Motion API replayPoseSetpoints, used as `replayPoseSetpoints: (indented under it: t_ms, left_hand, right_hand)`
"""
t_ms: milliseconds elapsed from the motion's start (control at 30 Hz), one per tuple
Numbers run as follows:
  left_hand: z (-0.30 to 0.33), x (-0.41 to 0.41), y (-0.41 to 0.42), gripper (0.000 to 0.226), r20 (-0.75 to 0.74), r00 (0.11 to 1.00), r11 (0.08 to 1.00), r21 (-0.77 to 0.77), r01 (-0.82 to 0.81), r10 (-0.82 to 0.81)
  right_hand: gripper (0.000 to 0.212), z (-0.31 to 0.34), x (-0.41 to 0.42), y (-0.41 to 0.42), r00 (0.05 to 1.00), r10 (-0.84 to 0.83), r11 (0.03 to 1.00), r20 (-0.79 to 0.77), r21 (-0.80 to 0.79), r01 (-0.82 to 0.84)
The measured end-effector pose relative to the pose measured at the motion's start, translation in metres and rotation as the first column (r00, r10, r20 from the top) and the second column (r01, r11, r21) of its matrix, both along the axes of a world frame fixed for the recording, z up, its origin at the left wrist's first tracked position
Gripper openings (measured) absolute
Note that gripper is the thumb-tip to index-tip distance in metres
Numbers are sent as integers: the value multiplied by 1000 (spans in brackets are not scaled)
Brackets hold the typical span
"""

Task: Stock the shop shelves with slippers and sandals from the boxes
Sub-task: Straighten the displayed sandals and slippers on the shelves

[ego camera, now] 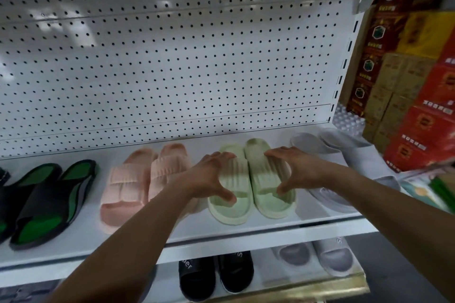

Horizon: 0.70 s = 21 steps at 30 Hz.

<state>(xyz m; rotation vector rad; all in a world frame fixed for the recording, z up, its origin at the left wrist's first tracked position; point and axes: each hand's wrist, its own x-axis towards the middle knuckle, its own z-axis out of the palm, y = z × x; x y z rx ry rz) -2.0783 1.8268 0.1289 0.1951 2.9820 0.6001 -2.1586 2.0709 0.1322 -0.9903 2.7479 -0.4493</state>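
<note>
Green slippers [251,184] gripped by both hands, left [211,174], right [293,170], straps partly hidden

On the white shelf [172,233] a pale green pair of slippers [251,184] sat side by side — the left hand [211,174] gripped the left slipper's strap, the right hand [293,167] the right one's. A pink pair [138,179] lay just left, a black-and-green pair [46,199] beyond it, and a grey pair [327,155] to the right.
</note>
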Motion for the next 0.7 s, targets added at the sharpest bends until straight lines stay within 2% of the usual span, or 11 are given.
replayPoseSetpoints:
  t_ms: [467, 700]
  left_hand:
    - [-3, -1, 5, 107, 10, 1000, 1000, -3, 9, -9]
    - [-7, 9, 2, 117, -25, 1000, 996, 91, -9, 11]
  right_hand:
    - [100, 6, 10, 0, 999, -27, 999, 21, 47, 26]
    - [106, 5, 12, -3, 996, -72, 997, 51, 20, 71]
